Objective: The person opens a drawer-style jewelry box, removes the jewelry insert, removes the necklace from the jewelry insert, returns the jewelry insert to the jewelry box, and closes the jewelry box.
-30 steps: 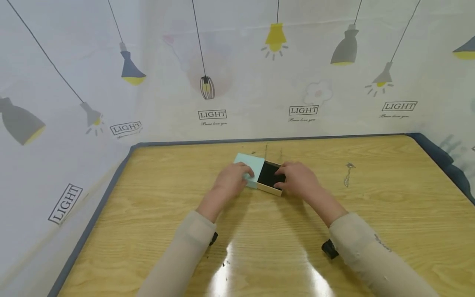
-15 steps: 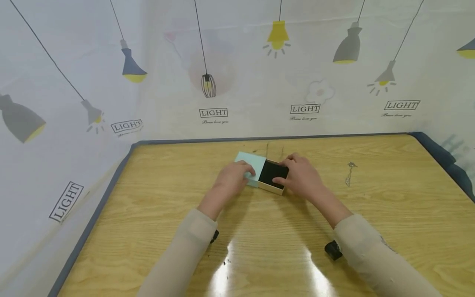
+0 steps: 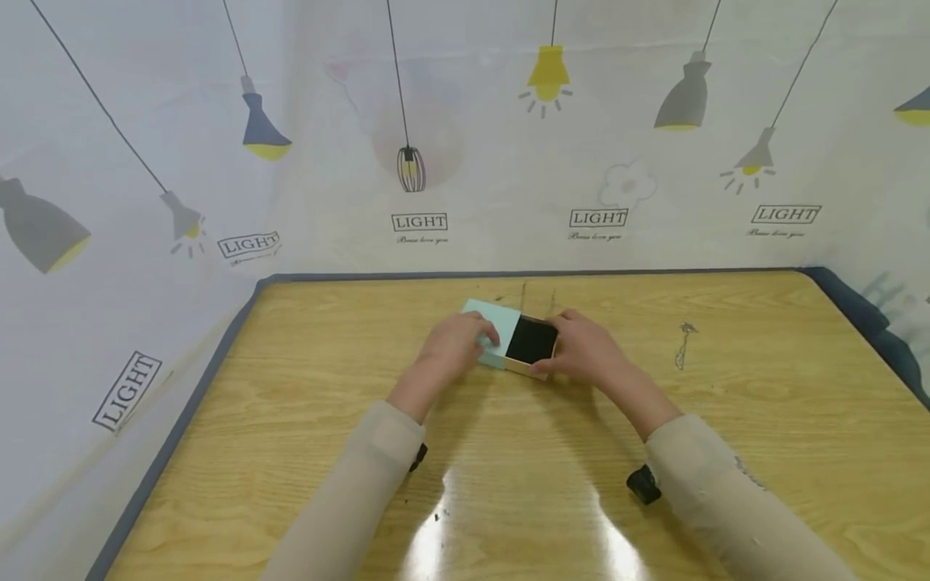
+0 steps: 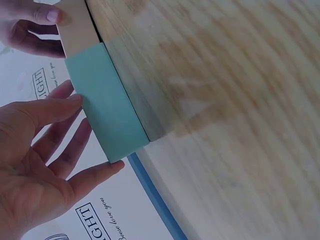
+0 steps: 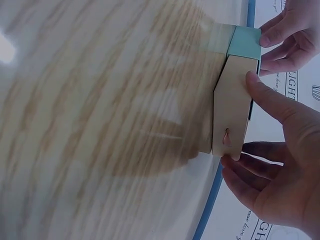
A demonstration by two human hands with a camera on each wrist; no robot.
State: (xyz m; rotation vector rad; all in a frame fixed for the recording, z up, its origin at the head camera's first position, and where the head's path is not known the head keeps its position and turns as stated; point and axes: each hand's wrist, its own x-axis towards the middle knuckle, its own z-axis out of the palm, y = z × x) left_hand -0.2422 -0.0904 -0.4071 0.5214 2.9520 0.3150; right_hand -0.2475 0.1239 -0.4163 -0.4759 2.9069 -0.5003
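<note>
A small slide-out box lies on the table, its mint-green sleeve (image 3: 501, 316) at the left. Its cream drawer (image 5: 235, 95) sticks out to the right, with a black lining (image 3: 533, 340) inside. My left hand (image 3: 454, 343) holds the sleeve, thumb on the near edge and fingers round the left end, as the left wrist view shows. At the drawer's outer end my right hand (image 3: 584, 347) grips with the thumb on the near wall and fingers at the end. A small ribbon-like loop (image 5: 226, 137) shows on the drawer's end.
A thin silver chain with a pendant (image 3: 683, 345) lies on the wooden table (image 3: 327, 347) right of the box. Patterned white cloth (image 3: 494, 145) stands behind the table and along its sides. Dark specks lie near the front.
My right hand's thumb and fingers have shifted from over the drawer's lining to its outer walls. The drawer sticks out slightly less than half a second ago. The left hand stays on the sleeve.
</note>
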